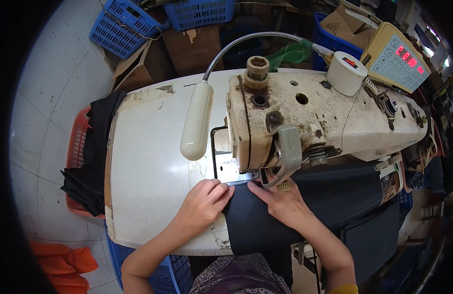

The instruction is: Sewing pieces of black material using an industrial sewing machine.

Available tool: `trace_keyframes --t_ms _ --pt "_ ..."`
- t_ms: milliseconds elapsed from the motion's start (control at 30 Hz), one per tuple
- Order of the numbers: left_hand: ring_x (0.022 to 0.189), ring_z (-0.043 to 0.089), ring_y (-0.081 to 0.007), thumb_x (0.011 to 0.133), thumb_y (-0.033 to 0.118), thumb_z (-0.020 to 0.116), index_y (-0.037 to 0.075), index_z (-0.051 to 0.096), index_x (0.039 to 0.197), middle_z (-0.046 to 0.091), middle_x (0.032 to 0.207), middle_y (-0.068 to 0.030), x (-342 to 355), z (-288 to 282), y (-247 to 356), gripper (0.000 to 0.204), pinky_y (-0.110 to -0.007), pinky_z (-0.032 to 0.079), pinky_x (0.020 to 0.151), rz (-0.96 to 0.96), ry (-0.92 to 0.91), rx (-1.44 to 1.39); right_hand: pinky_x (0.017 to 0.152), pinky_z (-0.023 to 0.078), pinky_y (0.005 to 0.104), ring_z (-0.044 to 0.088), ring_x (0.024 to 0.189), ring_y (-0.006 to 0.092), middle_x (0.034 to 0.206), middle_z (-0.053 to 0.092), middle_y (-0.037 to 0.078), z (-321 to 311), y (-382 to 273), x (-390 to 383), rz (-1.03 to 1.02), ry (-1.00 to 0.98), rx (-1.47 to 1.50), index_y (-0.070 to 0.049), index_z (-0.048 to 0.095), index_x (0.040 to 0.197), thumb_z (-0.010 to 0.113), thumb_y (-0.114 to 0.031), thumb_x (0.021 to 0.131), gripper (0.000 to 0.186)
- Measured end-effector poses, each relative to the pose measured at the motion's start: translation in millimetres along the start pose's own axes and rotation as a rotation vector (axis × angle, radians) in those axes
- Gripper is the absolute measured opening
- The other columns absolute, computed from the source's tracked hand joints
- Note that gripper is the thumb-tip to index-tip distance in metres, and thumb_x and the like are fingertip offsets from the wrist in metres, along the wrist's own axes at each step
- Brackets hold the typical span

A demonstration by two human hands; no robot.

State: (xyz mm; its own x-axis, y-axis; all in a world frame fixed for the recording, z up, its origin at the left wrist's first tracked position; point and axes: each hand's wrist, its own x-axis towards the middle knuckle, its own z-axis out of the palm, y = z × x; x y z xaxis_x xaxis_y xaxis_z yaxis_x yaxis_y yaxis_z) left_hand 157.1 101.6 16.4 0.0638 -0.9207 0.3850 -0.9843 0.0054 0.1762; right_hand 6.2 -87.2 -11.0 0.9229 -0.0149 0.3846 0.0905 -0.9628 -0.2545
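Observation:
A dark fabric piece [258, 220] lies under the sewing machine [285, 112], spreading right along the bed and hanging over the front edge. At the fabric's upper left corner, my left hand [203, 203] pinches its edge, fingers curled together beside the metal needle plate [230, 172]. My right hand [285, 201] rests on the fabric just right of the needle area. Its thumb points to the seam edge, while the other fingers are partly hidden behind the machine's grey guard [288, 152]. The needle itself is hidden by the machine head.
A white lamp [196, 122] on a bendable metal neck hangs over the white table [148, 161]. A control panel [400, 56] with red digits stands at the back right. Dark cloth [96, 152] drapes over a red basket [75, 147] at left. Blue baskets [121, 27] stand behind.

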Motion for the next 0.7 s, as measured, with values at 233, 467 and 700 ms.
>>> trace_keyframes --t_ms 233,467,700 --pt "0.096 0.057 -0.0283 0.067 0.005 0.069 0.0 0.067 0.098 0.059 0.098 -0.0108 -10.5 -8.8 -3.6 0.032 -0.04 0.045 0.088 -0.075 0.029 -0.007 0.086 0.049 0.0465 0.055 0.114 0.0303 0.128 0.057 0.012 -11.5 -25.9 0.6 0.079 -0.146 -0.021 -0.02 0.049 0.142 0.062 0.0 0.074 0.073" --pt "0.096 0.054 -0.0269 0.074 0.007 0.069 0.003 0.061 0.081 0.058 0.097 -0.009 17.3 -5.1 -2.9 0.011 -0.037 0.04 0.084 -0.407 0.016 -0.197 0.09 0.044 0.0461 0.053 0.114 0.0309 0.121 0.056 0.011 -12.5 -28.3 2.6 0.075 -0.239 -0.116 -0.022 0.046 0.146 0.06 0.001 0.075 0.076" --pt "0.097 0.053 -0.0251 0.08 0.01 0.067 0.004 0.059 0.078 0.059 0.099 -0.0086 19.2 -0.7 -11.2 0.011 -0.035 0.034 0.086 -0.425 -0.066 -0.411 0.091 0.044 0.0463 0.054 0.113 0.0312 0.122 0.056 0.011 -11.8 -26.3 1.3 0.062 -0.2 -0.107 -0.023 0.047 0.145 0.061 0.001 0.075 0.075"
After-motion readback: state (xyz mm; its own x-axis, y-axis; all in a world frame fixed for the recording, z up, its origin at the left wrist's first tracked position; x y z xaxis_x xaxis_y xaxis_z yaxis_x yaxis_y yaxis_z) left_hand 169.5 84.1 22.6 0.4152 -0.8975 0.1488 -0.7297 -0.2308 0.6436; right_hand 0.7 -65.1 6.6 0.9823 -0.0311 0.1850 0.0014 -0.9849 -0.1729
